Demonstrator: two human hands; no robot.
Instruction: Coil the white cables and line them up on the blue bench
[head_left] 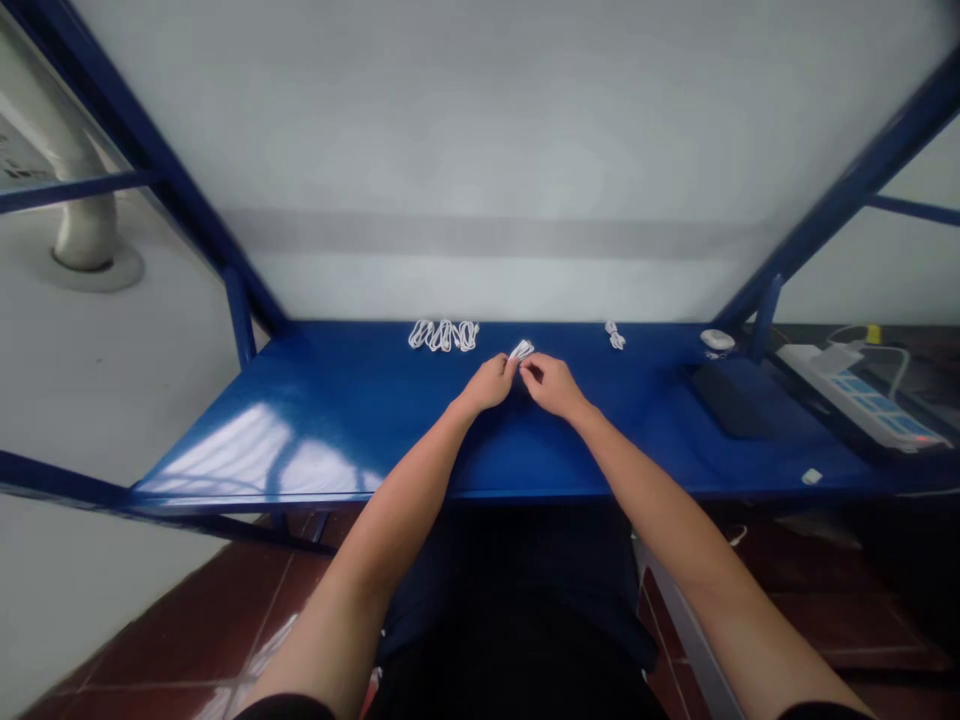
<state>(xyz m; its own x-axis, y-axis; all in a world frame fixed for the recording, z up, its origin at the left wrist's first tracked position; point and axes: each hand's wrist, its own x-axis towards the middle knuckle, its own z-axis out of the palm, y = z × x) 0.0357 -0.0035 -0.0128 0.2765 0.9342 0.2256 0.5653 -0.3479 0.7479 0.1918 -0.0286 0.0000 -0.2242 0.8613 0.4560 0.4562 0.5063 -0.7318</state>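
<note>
Near the middle of the blue table, a small coiled white cable (521, 349) is held up between my two hands. My left hand (491, 382) is closed on it, thumb and fingers pinching its lower end. Close beside it, the fingers of my right hand (551, 384) are curled and pinched at the cable's right side; what lies between those fingertips is too small to make out. Toward the back edge, to the left, several coiled white cables (444, 336) lie in a row. Another bundled white cable (615, 335) rests farther right.
On the right stand a white case (718, 341), a dark flat pad (726, 399) and a power strip (862, 396) with a plugged-in adapter. A small white piece (811, 477) lies near the front edge. Blue frame posts (241, 318) rise at both ends of the table (360, 400).
</note>
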